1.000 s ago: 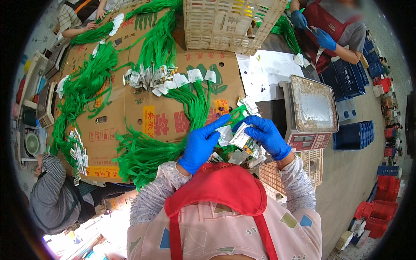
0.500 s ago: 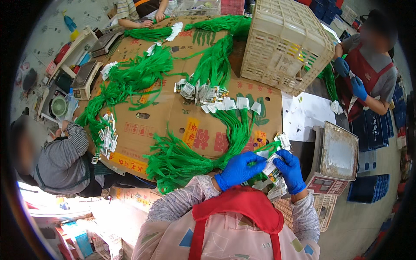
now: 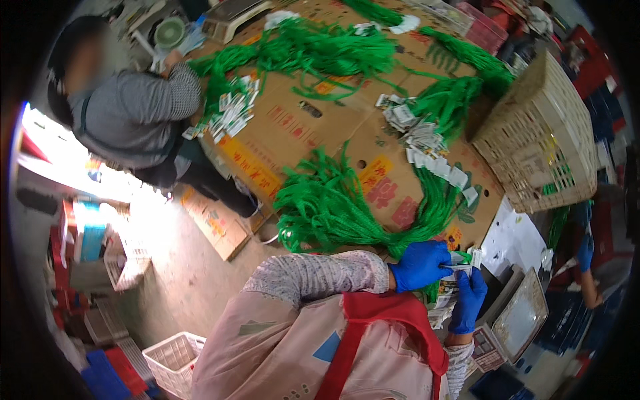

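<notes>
Beside green cords [image 3: 333, 207], left hand [image 3: 420, 265] and right hand [image 3: 468, 301] pinch white tag [image 3: 460, 268].

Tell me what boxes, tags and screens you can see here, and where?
Small white tag: pinched between the left hand and right hand, both blue-gloved.
White tags: rows on green string bundles.
Brown cardboard: flattened, red and yellow print, covering the table.
Scale: grey pan, right.

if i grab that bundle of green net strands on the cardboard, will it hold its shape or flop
The green net bundle would probably flop: its strands sprawl loosely over the cardboard. It looks light. Loose ends may snag or trail.
</notes>
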`<state>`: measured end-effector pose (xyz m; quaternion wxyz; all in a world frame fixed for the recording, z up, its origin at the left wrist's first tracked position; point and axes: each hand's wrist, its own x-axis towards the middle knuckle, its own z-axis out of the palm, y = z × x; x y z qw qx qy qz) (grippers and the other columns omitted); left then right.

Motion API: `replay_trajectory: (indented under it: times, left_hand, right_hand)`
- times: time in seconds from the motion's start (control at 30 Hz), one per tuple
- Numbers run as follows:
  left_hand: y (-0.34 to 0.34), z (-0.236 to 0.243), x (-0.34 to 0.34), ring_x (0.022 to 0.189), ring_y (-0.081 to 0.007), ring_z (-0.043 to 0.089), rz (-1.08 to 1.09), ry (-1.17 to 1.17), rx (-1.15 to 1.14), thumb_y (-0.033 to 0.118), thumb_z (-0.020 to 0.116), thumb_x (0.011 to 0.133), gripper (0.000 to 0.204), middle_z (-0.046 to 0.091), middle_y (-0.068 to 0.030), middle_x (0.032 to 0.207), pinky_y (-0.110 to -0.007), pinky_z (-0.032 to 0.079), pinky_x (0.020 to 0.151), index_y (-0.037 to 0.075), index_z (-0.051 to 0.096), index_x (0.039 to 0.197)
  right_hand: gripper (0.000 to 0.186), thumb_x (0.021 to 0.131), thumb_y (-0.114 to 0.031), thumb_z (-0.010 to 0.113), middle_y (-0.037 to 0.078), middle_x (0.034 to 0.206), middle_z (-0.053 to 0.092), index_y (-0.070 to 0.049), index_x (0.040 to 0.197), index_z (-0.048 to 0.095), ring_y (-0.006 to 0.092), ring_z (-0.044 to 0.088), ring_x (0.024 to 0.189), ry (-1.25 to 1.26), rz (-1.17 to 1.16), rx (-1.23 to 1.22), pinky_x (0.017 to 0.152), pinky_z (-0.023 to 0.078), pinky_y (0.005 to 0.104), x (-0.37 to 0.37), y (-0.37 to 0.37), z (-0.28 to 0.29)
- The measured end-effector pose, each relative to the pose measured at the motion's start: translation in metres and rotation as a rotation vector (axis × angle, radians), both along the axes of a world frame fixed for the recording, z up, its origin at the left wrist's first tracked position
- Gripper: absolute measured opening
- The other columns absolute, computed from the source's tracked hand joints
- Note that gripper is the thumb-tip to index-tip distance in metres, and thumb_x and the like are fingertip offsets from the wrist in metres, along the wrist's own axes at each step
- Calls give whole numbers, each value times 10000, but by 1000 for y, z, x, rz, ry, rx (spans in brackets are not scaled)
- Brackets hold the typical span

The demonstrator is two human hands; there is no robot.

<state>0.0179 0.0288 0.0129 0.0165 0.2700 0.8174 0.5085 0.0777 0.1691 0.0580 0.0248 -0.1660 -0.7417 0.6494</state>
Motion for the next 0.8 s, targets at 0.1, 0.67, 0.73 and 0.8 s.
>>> replay_trajectory:
  times: [0.1,0.67,0.73,0.8]
  left_hand:
    - [-3,-3,-1,673,-269,554,52,49,19,265,606,680,155,551,-85,735,-363,428,567,111,602,699]
    - [-12,10,7,668,-306,550,92,-57,165,326,588,714,244,557,-132,756,-395,423,560,83,603,721]
    - [-10,6,11,675,-308,545,151,-30,282,350,582,731,282,550,-136,745,-391,419,576,92,633,835]
    - [-11,-6,8,748,-290,561,82,-87,292,300,588,743,233,571,-128,800,-364,437,642,109,639,868]
  right_hand:
    - [168,812,4,508,25,870,584,12,966,575,77,510,782,23,7,81,705,417,223,-5,-4,-6]
    - [114,851,-57,470,35,797,548,28,892,534,92,463,689,167,-75,433,615,402,237,-8,-10,-4]
    - [125,840,-58,487,46,809,559,45,889,539,96,465,692,180,-138,381,619,406,241,-4,-16,9]
    - [125,820,-39,495,40,812,564,44,897,548,94,473,702,127,-39,528,626,414,244,2,21,-4]
